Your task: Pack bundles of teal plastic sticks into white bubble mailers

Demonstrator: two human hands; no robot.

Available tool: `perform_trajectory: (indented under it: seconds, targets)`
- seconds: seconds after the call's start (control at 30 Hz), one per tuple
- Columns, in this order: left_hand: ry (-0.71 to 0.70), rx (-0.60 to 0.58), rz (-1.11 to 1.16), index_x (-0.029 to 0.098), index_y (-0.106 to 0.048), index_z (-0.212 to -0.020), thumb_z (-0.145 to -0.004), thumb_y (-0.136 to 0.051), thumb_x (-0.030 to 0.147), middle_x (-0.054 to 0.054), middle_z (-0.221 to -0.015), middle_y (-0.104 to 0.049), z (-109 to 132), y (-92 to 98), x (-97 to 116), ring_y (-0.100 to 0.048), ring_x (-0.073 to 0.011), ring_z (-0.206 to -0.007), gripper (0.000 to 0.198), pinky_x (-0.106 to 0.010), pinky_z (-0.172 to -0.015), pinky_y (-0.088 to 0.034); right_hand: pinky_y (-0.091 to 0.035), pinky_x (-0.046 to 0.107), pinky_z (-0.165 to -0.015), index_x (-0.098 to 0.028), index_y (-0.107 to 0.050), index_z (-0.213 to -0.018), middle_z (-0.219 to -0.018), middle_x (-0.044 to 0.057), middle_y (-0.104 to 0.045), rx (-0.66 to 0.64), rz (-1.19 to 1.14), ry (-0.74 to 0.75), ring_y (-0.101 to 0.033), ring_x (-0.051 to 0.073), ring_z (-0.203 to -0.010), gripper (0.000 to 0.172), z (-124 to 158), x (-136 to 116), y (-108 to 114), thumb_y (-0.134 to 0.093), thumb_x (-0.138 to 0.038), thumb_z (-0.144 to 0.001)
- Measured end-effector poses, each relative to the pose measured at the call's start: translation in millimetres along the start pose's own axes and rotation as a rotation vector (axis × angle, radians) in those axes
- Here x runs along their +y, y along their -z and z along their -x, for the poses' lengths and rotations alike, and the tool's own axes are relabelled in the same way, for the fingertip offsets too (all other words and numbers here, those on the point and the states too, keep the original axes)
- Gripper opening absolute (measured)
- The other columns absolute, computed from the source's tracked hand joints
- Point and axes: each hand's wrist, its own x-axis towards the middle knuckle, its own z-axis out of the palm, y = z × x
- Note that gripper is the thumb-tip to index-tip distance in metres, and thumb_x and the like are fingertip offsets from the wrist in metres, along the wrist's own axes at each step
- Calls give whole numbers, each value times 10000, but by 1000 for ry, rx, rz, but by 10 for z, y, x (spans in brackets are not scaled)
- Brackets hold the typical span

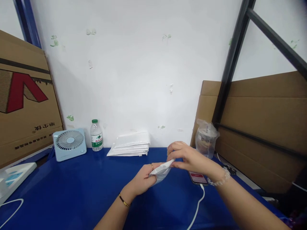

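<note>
A small white plastic mailing bag (161, 172) is held tilted above the blue table, between both hands. My left hand (144, 179) grips its left side, thumb in front and the other fingers behind it. At the bag's upper right corner, my right hand (189, 158) pinches the edge between thumb and fingers. What the bag holds, if anything, is hidden. Behind the hands, against the wall, lies a stack of white envelopes (130, 145). Just under my right wrist a phone (198, 178) lies with its screen lit and a white cable plugged in.
On the left of the blue table (72, 191) stand a light-blue fan (70, 144) and a green-capped water bottle (96, 135). A white power strip (16, 179) is at the left edge. A plastic-wrapped cup (206, 139) stands at back right. Cardboard (261, 121) lines the right side.
</note>
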Motion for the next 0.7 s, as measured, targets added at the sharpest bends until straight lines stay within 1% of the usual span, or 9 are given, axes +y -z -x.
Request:
perform_trajectory:
  seconds: [0.03, 0.1, 0.2, 0.27, 0.33, 0.43, 0.5, 0.63, 0.7]
  targets:
    - [24, -31, 10, 147, -615, -1096, -759, -449, 139, -35, -942, -654, -32, 41, -7, -575, -202, -853, 376, -312, -801, -444, -457, 343, -748, -263, -718, -858, -830, 37, -667, -32, -20, -32, -591, 205, -788, 110, -1, 27, 34, -637, -261, -784]
    - [49, -3, 4, 157, -615, -1084, -790, -494, 230, -40, -961, -652, -101, 132, -91, -575, -208, -878, 326, -314, -817, -440, -431, 265, -591, -223, -706, -762, -700, 19, -636, -6, -75, -148, -549, 158, -635, 101, 18, 134, 100, -625, -278, -789]
    - [102, 265, 22, 194, -550, -1181, -804, -525, 390, -70, -1154, -594, -177, 280, -383, -527, -220, -1067, 426, -331, -941, -387, -333, 210, -440, -184, -643, -610, -532, -20, -526, 211, -163, -395, -437, 103, -482, 194, 103, 443, 232, -662, -321, -745]
    - [238, 499, 81, 195, -511, -1210, -810, -502, 440, -80, -1155, -583, -191, 359, -634, -545, -198, -1045, 469, -330, -936, -387, -303, 204, -385, -170, -642, -639, -519, -22, -515, 300, -214, -579, -430, 95, -435, 217, 169, 704, 321, -671, -367, -723]
    - [420, 598, 145, 174, -503, -1193, -803, -491, 450, -85, -1074, -604, -184, 399, -867, -580, -191, -969, 477, -320, -844, -426, -303, 203, -361, -156, -647, -670, -522, -17, -526, 375, -264, -691, -441, 96, -416, 246, 201, 955, 368, -680, -398, -699]
    - [565, 562, 234, 163, -518, -1134, -769, -519, 407, -62, -981, -616, -169, 389, -1090, -611, -166, -860, 439, -267, -706, -432, -324, 202, -365, -151, -640, -690, -542, -8, -551, 461, -383, -745, -444, 89, -418, 266, 150, 1256, 336, -685, -413, -689]
    - [556, 520, 237, 160, -523, -1106, -747, -541, 377, -39, -921, -611, -169, 365, -1148, -610, -145, -807, 420, -240, -661, -415, -344, 203, -379, -152, -631, -701, -564, -2, -571, 527, -484, -745, -450, 88, -430, 265, 78, 1422, 274, -696, -408, -682]
    - [559, 522, 241, 164, -523, -1091, -732, -547, 369, -21, -880, -597, -183, 346, -1161, -602, -138, -780, 414, -229, -641, -398, -385, 191, -426, -178, -625, -794, -671, 5, -625, 774, -697, -713, -510, 101, -519, 272, 10, 1765, 112, -709, -397, -656]
    - [570, 528, 253, 167, -528, -1087, -725, -552, 368, -20, -882, -599, -188, 348, -1161, -602, -140, -782, 415, -231, -648, -396, -427, 196, -493, -201, -614, -861, -755, 7, -651, 800, -647, -790, -558, 113, -599, 270, 53, 1943, -19, -633, -426, -712]
